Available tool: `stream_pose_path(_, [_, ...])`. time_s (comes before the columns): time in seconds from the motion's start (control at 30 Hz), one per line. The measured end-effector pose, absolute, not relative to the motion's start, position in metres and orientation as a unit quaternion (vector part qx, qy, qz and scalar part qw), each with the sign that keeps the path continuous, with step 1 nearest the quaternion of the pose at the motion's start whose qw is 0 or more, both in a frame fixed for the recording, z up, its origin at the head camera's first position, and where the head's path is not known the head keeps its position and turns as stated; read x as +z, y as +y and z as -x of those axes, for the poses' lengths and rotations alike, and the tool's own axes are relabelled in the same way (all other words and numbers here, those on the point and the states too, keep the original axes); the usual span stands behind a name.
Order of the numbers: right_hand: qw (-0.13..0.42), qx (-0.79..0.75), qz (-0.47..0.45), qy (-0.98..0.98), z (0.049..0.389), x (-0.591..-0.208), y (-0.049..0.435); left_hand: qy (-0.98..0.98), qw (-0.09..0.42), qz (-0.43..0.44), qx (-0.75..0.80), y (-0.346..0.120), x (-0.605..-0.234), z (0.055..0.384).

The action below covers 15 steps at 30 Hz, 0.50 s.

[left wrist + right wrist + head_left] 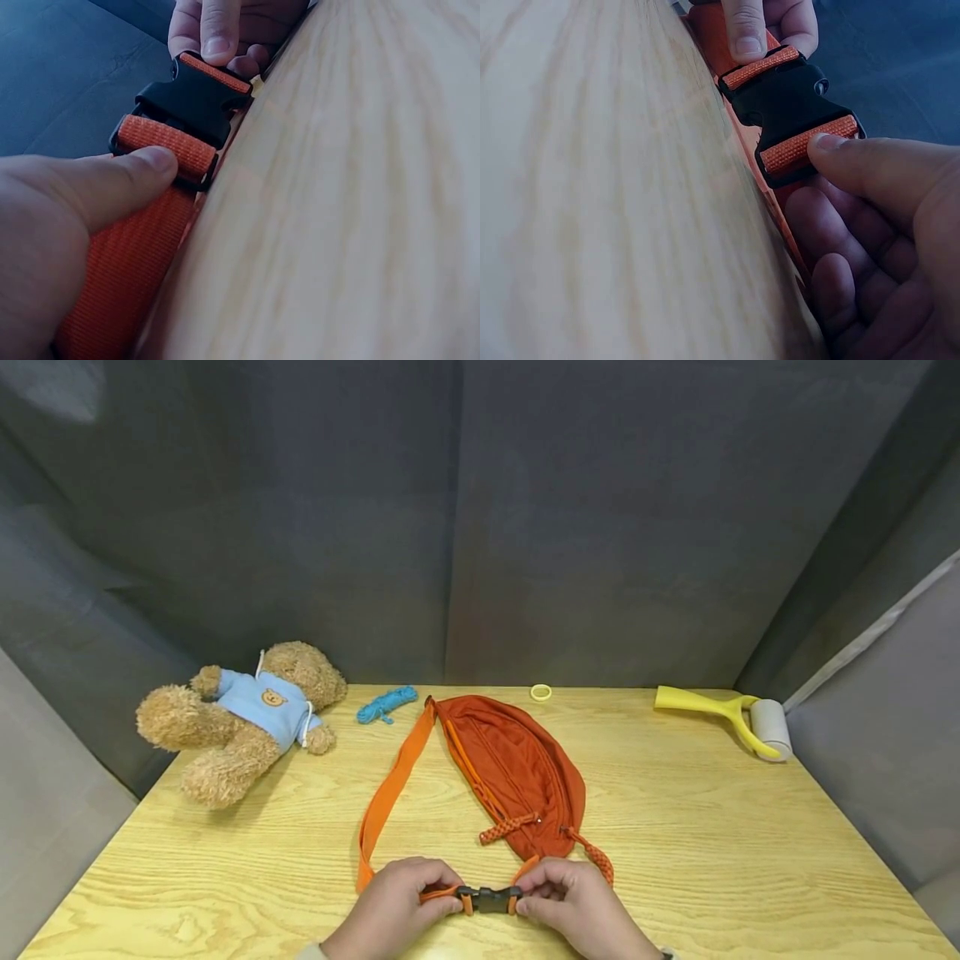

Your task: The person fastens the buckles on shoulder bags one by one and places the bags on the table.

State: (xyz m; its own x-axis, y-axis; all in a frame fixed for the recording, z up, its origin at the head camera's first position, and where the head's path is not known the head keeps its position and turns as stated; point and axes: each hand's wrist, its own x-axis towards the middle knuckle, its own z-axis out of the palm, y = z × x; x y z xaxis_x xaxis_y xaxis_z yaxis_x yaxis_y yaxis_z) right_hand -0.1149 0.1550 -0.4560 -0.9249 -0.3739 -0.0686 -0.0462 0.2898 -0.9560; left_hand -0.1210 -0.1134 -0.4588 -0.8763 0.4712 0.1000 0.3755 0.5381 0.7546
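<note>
Two hands grip one black buckle (492,900) between them, close to the table's near edge. With that buckle as the centre of the dial, the left hand (401,897) sits at 9 o'clock, its thumb pressed on the orange webbing at that end. The right hand (573,902), at 3 o'clock, pinches the opposite end, thumb on top and fingers curled underneath. The buckle's two halves meet in line; whether they are fully locked I cannot tell.

From the left hand, an orange strap (397,785) bows out and climbs past 10 o'clock to the far tip of a rust-red waist bag (536,768). The bag lies flat at 12 o'clock, its lower end just beyond the right hand. One braided zip pull (510,829) rests across its lower part, and a second pull (596,857) trails off its right side, near the right hand.

Farther out, a bundle of blue cord (386,704) lies at 11 o'clock. A teddy bear (258,714) in a light-blue top reclines at 10, head towards 2 and feet towards 8. A small yellow ring (542,699) lies between 12 and 1, and a yellow-handled roller (716,704) near 2. All rest on the wood-grain table (675,827), with dark curtain (600,527) behind.
</note>
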Motion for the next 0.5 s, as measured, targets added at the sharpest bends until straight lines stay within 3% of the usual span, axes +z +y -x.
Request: stream_pose_path(0.5, [0.128,-0.579,0.147,0.792,0.1145,-0.4583,0.1565,0.875,0.046,-0.254,0.409,-0.113,-0.4595,0.1194])
